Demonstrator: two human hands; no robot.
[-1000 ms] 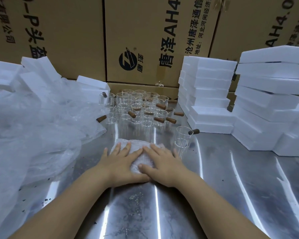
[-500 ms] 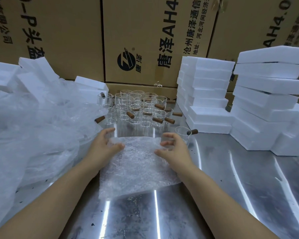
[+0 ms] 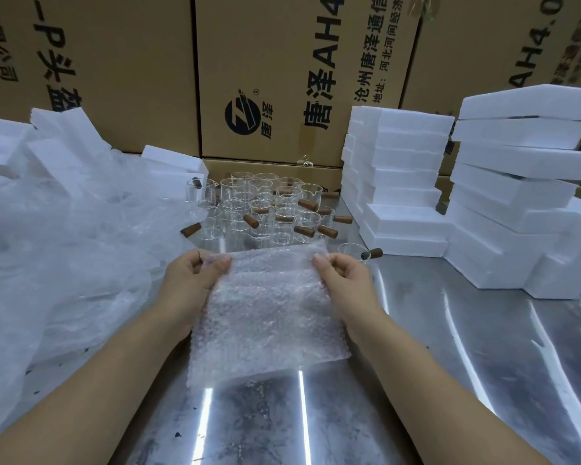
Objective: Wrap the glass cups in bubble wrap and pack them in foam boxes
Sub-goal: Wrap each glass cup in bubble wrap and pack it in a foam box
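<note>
at 9 o'clock lies a loose heap of bubble wrap. the left hand pinches the far left corner of a bubble wrap sheet, and the right hand pinches its far right corner. the sheet's long axis runs 12 to 6 over the steel table. the glass cups stand at 12 o'clock, just beyond both hands. a lone cup at 1 o'clock is nearest the right hand. the foam boxes are stacked at 2 o'clock.

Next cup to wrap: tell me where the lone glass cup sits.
Head view, right of centre: lone glass cup stands just beyond the right hand, near the foam boxes.
</note>
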